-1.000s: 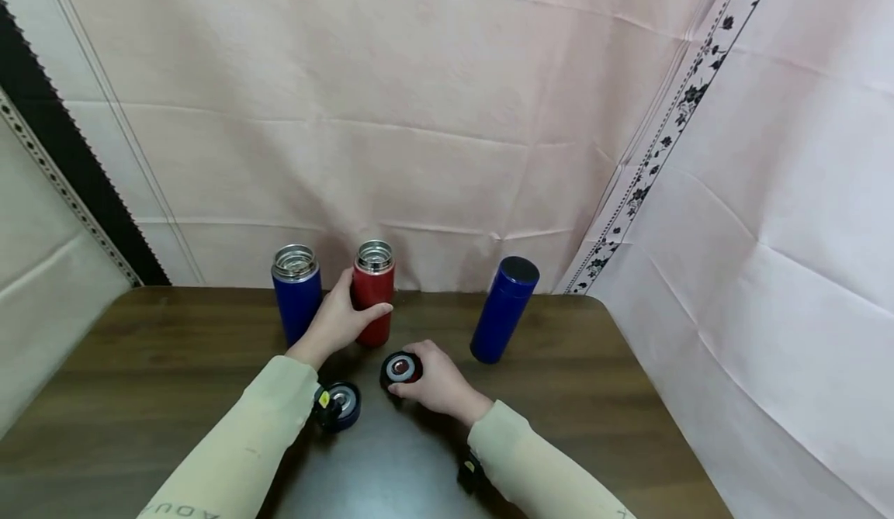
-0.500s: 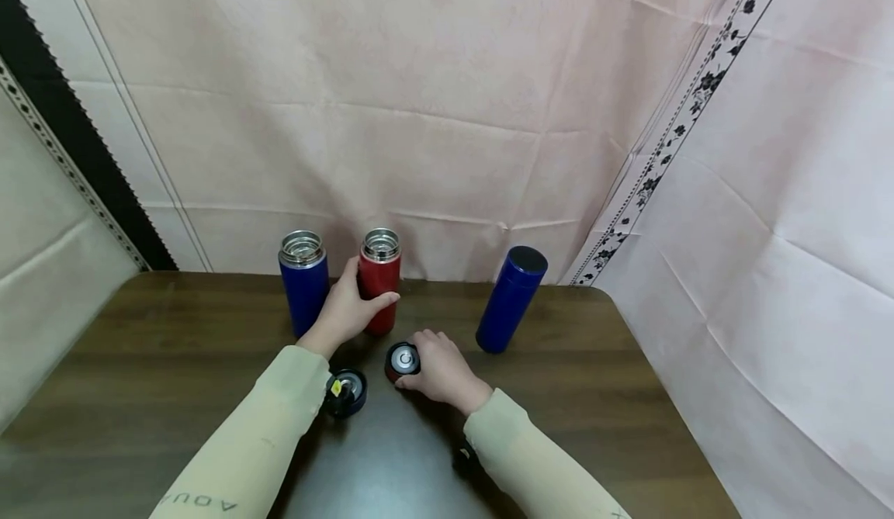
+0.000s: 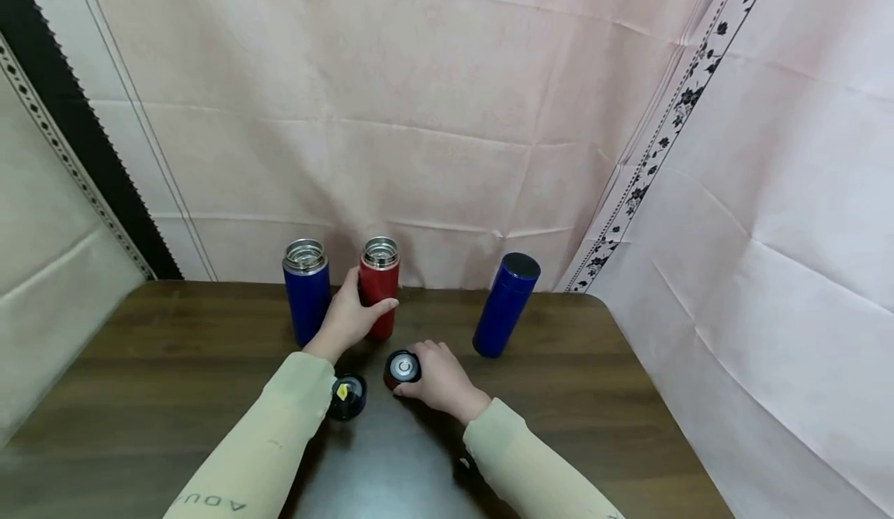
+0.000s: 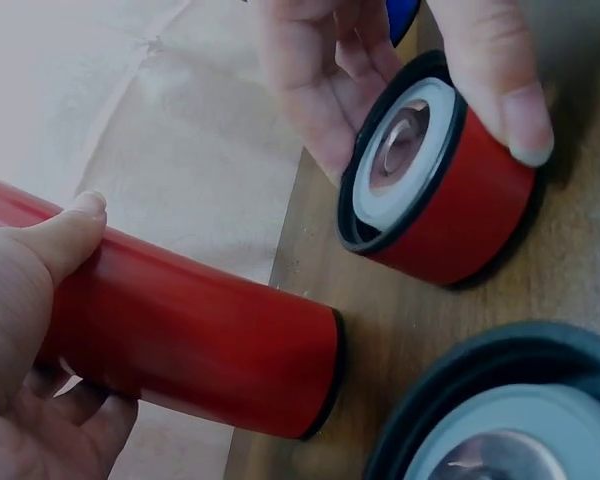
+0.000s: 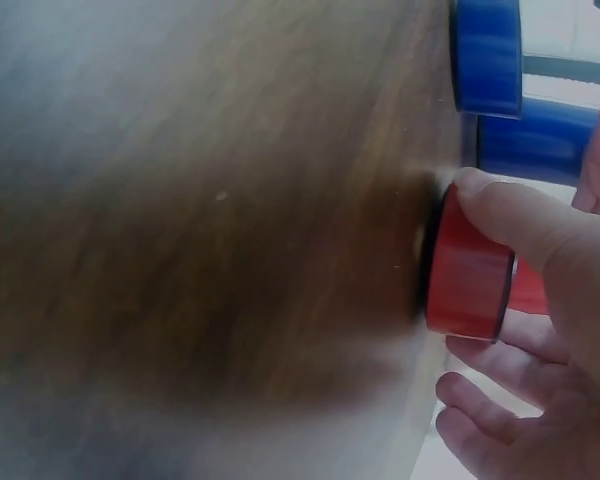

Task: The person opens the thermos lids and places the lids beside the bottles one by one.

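Note:
My left hand grips the side of an open red thermos bottle, which stands upright with its steel mouth bare. In the left wrist view the thumb lies along the red wall and the fingers curl behind it. My right hand pinches a red lid between thumb and fingers. That lid is upside down at the table surface, its pale inner seal facing up. A blue lid, also inverted, lies on the table beside my left wrist.
An open blue thermos bottle stands left of the red one. Farther right stands a blue bottle with its lid on. The wooden table ends at a pale cloth backdrop.
The red lid in my right hand has changed its tilt slightly, so more of its red side shows. My left hand keeps its hold on the red bottle. The head view shifts a little.

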`<action>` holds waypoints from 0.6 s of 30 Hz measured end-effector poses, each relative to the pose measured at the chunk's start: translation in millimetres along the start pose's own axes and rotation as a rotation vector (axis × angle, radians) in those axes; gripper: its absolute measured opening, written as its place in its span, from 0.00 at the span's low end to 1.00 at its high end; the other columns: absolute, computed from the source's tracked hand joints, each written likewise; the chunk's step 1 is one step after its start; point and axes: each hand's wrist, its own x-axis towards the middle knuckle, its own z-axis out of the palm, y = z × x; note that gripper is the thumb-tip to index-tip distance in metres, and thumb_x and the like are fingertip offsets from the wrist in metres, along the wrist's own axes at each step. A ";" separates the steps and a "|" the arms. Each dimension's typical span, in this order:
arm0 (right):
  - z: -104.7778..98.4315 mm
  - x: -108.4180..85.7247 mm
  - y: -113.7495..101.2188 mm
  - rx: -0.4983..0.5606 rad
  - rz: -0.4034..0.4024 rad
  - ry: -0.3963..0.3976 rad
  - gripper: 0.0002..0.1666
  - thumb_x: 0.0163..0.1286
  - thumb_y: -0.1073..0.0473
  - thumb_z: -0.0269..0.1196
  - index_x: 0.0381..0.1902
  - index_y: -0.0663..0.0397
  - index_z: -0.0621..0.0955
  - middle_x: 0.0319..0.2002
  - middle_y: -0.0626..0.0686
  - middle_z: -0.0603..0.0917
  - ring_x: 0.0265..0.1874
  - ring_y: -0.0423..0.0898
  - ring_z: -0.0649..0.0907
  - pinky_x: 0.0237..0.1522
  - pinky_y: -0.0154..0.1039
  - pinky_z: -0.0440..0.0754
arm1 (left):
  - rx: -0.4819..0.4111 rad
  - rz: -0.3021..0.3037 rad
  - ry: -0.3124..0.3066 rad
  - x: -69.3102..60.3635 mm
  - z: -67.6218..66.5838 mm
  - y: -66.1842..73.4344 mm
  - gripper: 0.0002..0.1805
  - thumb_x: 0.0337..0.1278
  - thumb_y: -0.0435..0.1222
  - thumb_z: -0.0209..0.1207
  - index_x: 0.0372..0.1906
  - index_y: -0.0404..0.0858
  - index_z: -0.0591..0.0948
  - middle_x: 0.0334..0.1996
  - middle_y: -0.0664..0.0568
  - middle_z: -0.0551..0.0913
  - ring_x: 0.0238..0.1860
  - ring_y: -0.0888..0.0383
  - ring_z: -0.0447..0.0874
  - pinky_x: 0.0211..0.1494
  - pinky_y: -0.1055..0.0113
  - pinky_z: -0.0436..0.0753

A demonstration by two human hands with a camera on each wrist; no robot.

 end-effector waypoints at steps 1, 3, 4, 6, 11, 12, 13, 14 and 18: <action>0.8 -1.0 1.1 -0.003 0.001 0.000 0.36 0.54 0.43 0.74 0.56 0.54 0.78 0.47 0.48 0.80 0.47 0.45 0.76 0.55 0.42 0.74 | -0.006 0.003 -0.004 -0.5 0.6 -0.4 0.48 0.55 0.51 0.66 0.74 0.45 0.51 0.65 0.42 0.68 0.63 0.43 0.69 0.63 0.40 0.67; 1.8 -3.3 3.6 -0.007 0.004 -0.004 0.38 0.54 0.41 0.73 0.58 0.53 0.77 0.50 0.48 0.79 0.49 0.45 0.76 0.56 0.42 0.74 | -0.005 0.008 -0.007 -2.1 1.8 -1.4 0.48 0.56 0.51 0.65 0.74 0.45 0.51 0.66 0.42 0.67 0.63 0.43 0.69 0.63 0.40 0.67; 2.8 -4.2 4.5 -0.002 0.003 -0.006 0.40 0.54 0.40 0.73 0.60 0.52 0.76 0.51 0.49 0.79 0.50 0.45 0.76 0.56 0.43 0.75 | 0.000 0.008 -0.008 -3.1 1.8 -2.3 0.49 0.56 0.52 0.65 0.74 0.44 0.51 0.66 0.42 0.67 0.64 0.43 0.69 0.63 0.40 0.67; 3.0 -6.3 6.1 0.013 0.006 -0.012 0.42 0.54 0.38 0.72 0.62 0.51 0.74 0.54 0.49 0.78 0.52 0.45 0.76 0.57 0.43 0.75 | 0.020 0.014 -0.012 -5.8 1.7 -4.1 0.49 0.56 0.52 0.65 0.75 0.42 0.51 0.66 0.41 0.67 0.64 0.42 0.68 0.64 0.41 0.67; -13.1 -17.1 8.8 0.022 0.020 -0.006 0.46 0.55 0.35 0.70 0.66 0.49 0.71 0.59 0.50 0.76 0.56 0.46 0.76 0.57 0.47 0.76 | 0.083 0.054 -0.036 -17.2 -0.6 -5.7 0.49 0.57 0.50 0.65 0.75 0.38 0.49 0.68 0.39 0.64 0.65 0.42 0.66 0.65 0.42 0.65; -19.4 -20.3 8.7 0.011 0.020 -0.002 0.46 0.55 0.35 0.69 0.66 0.49 0.71 0.60 0.50 0.76 0.57 0.46 0.76 0.57 0.47 0.76 | 0.087 0.065 -0.046 -20.2 -1.9 -5.7 0.50 0.58 0.49 0.65 0.75 0.37 0.49 0.68 0.38 0.63 0.66 0.41 0.65 0.65 0.42 0.65; -26.1 -23.9 8.9 -0.002 0.016 0.007 0.46 0.56 0.34 0.69 0.67 0.49 0.70 0.60 0.50 0.76 0.57 0.46 0.76 0.57 0.47 0.76 | 0.091 0.073 -0.052 -23.5 -3.3 -5.6 0.50 0.57 0.49 0.65 0.75 0.37 0.48 0.69 0.38 0.62 0.66 0.41 0.65 0.65 0.43 0.66; -33.4 -27.7 8.8 -0.011 0.013 0.016 0.46 0.56 0.35 0.69 0.67 0.49 0.70 0.60 0.50 0.76 0.57 0.46 0.76 0.57 0.47 0.76 | 0.093 0.078 -0.061 -27.0 -4.9 -5.1 0.50 0.58 0.49 0.65 0.75 0.37 0.48 0.69 0.38 0.61 0.66 0.41 0.65 0.65 0.43 0.67; -67.1 -40.1 7.0 -0.048 0.006 0.076 0.46 0.57 0.33 0.67 0.68 0.47 0.69 0.61 0.49 0.75 0.59 0.46 0.75 0.58 0.47 0.75 | 0.113 0.098 -0.088 -41.3 -13.7 -0.6 0.51 0.57 0.51 0.64 0.75 0.38 0.48 0.70 0.38 0.59 0.64 0.41 0.68 0.62 0.45 0.71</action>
